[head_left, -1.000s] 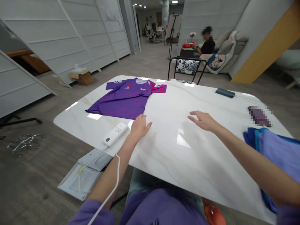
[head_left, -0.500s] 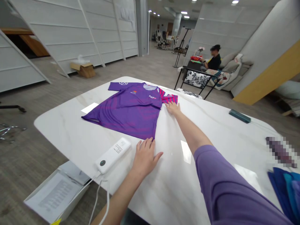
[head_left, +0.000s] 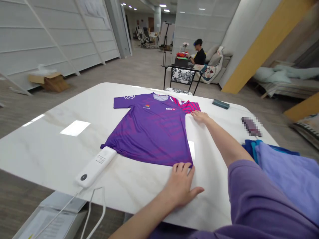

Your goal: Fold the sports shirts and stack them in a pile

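Observation:
A purple short-sleeved T-shirt (head_left: 152,132) lies spread front-up on the white table, its collar at the far side and its hem towards me. One sleeve is striped pink and purple. My left hand (head_left: 179,184) lies flat at the near right hem corner, fingertips on the fabric and thumb spread out. With my arm stretched forward, my right hand (head_left: 199,117) touches the lower edge of the striped sleeve, fingers extended. A white power bank (head_left: 96,167) with a cable sits beside the near left hem corner.
Folded blue and lilac clothes (head_left: 286,166) are piled at the table's right, near a dark green case (head_left: 220,104) and a blurred-out item (head_left: 251,126). Beyond the table (head_left: 50,156) stands a chair (head_left: 183,75); a person (head_left: 200,54) sits farther back.
The fold across the T-shirt's chest has flattened out, and the body lies smoother. Both hands stay at the hem corner and sleeve. My view has turned right.

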`<state>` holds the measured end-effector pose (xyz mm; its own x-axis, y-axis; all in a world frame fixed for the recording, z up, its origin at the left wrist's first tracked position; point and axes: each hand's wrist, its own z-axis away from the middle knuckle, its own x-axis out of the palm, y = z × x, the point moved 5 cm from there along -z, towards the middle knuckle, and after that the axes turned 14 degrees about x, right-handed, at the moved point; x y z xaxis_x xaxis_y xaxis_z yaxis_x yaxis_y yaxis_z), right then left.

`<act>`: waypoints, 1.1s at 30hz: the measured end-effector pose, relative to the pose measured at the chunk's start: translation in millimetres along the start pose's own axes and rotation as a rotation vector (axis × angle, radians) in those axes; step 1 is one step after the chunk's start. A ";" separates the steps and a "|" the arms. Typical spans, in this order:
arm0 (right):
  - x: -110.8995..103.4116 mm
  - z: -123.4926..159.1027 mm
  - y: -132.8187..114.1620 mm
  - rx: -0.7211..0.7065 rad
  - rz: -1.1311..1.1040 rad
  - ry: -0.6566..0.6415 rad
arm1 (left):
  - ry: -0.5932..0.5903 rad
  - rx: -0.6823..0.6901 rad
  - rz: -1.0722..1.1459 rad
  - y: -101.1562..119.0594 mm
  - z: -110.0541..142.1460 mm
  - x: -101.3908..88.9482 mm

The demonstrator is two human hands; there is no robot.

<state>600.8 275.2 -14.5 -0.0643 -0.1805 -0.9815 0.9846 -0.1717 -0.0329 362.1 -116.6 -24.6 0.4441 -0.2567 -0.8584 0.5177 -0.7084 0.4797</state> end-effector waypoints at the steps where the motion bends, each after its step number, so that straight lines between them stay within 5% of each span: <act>1: 0.5 6.8 26.6 0.031 -0.008 -0.004 | -0.021 0.023 0.013 13.1 -7.0 11.5; 8: 7.2 71.4 174.3 0.175 -0.045 -0.023 | -0.183 0.229 0.069 100.5 -44.0 77.2; 11: 4.6 98.4 211.2 0.193 -0.048 -0.020 | -0.198 0.348 0.135 120.0 -48.8 68.9; 13: 1.0 116.9 224.2 0.207 -0.047 0.006 | -0.156 0.371 0.154 108.4 -46.7 45.3; 16: -0.1 160.6 215.7 0.187 -0.046 0.111 | -0.024 0.243 0.042 44.2 -28.7 -5.7; 19: 19.7 237.9 168.2 -0.009 -0.062 0.191 | 0.119 0.005 -0.164 -46.3 13.6 -53.2; 21: 45.4 301.6 128.8 -0.193 -0.094 0.204 | 0.143 -0.128 -0.290 -94.1 49.3 -69.3; 23: 74.7 359.8 100.0 -0.303 -0.122 0.196 | 0.115 -0.211 -0.353 -119.6 83.3 -69.9; 25: 100.8 402.2 88.8 -0.327 -0.143 0.178 | 0.070 -0.243 -0.362 -121.3 110.5 -59.6; 28: 124.2 435.8 101.4 -0.303 -0.167 0.126 | 0.041 -0.244 -0.363 -93.6 138.2 -40.9; 33: 112.4 454.5 133.7 -0.313 -0.230 0.019 | 0.079 -0.200 -0.323 -41.8 167.8 -37.9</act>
<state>651.3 -208.2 -43.5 -0.2892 -0.1529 -0.9450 0.9470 0.0985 -0.3058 200.9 -187.6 -42.6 0.2861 0.0152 -0.9581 0.7688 -0.6005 0.2200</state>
